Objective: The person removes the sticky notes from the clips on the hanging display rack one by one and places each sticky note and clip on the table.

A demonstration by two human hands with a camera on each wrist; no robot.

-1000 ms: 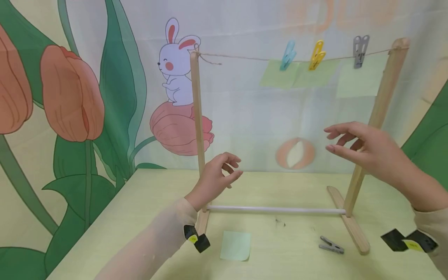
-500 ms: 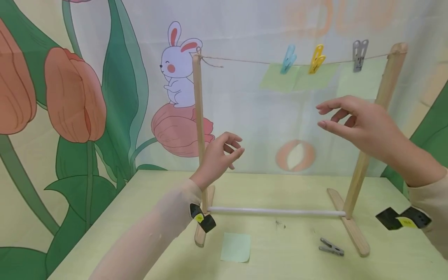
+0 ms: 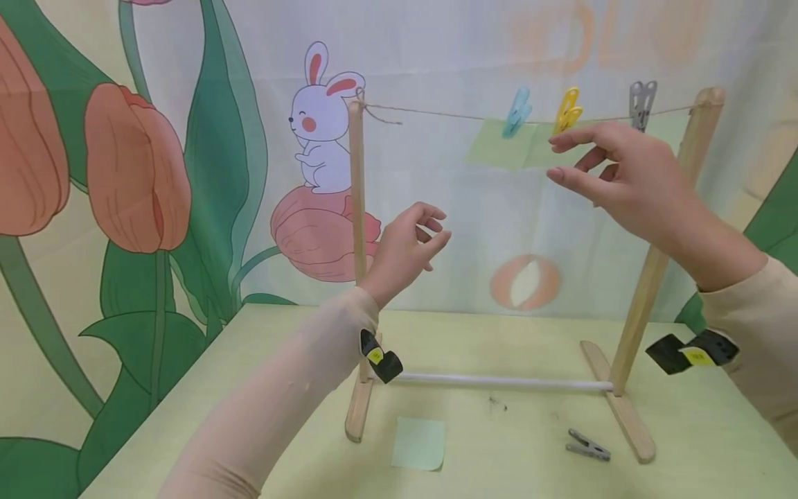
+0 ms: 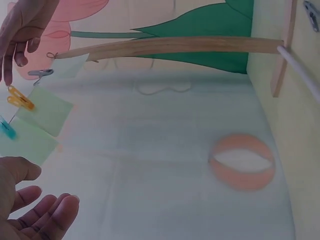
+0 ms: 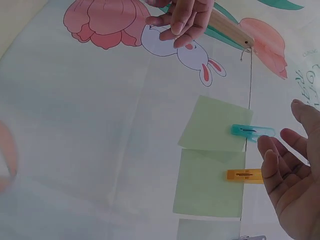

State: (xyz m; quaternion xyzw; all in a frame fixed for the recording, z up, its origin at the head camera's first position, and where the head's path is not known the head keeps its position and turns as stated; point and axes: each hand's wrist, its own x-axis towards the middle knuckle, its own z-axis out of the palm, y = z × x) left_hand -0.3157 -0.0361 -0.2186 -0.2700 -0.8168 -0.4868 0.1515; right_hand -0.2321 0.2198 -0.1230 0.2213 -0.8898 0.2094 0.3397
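Note:
My right hand (image 3: 636, 180) is raised near the string at the right, its fingers loosely curved and nothing in them. In the head view it overlaps the yellow clothespin (image 3: 568, 109) and hides most of the paper under the grey clothespin (image 3: 642, 104). A blue clothespin (image 3: 517, 113) and the yellow one clip two green paper notes (image 5: 215, 122) to the string (image 3: 430, 111). Lower and to the left, my left hand (image 3: 408, 246) hangs in the air by the left post, thumb and fingers apart and holding nothing. In the right wrist view, the right fingers appear close to the clothespins.
The wooden frame has a left post (image 3: 358, 194), a right post (image 3: 654, 277) and a white crossbar (image 3: 499, 381) low down. On the table (image 3: 511, 457) lie a pale green note (image 3: 418, 443) and a loose grey clothespin (image 3: 587, 445). Behind hangs a printed cloth (image 3: 436, 263).
Both hands have risen. The right hand has also moved left, up to the height of the hanging notes, and the left hand slightly right. The clothespins and notes stay where they were.

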